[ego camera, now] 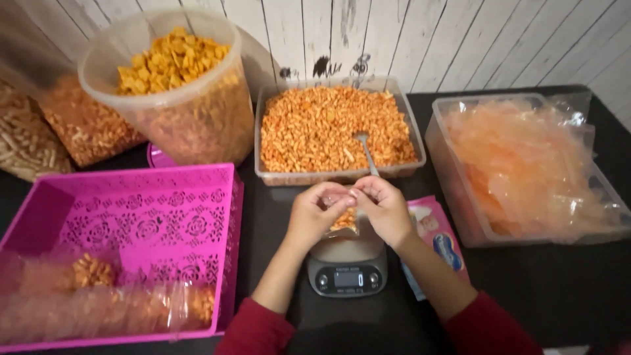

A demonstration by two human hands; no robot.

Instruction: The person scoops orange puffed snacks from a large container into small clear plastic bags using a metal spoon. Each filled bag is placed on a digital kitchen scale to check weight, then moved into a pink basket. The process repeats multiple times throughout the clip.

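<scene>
Both hands meet over the middle of the table. The left hand (314, 213) is curled, its fingertips pinching the top edge of a small clear plastic bag (344, 220) partly filled with orange snack sticks; the right hand (383, 209) is curled the same way, pinching the bag's mouth from the other side, so the two sets of fingers touch at the top. The bag hangs between the palms just above a small digital kitchen scale (347, 266), and I cannot tell whether its bottom rests on the platform. Red sleeves (256, 329) cover both forearms.

Just beyond the hands stands a rectangular clear tub (276, 176) heaped with the same orange sticks, a metal spoon (365, 150) stuck upright-ish into the heap near its front. To the right of the scale a printed packet (439, 238) lies flat on the dark table (559, 289), partly under the right forearm. Farther right is a large clear bin (453, 217) full of empty thin plastic bags. To the left sits a pink perforated basket (151, 217) holding several filled bags at its near end. Behind it a round clear tub (197, 125) holds yellow square crackers, with bulk bags of other snacks (79, 128) at the far left.
</scene>
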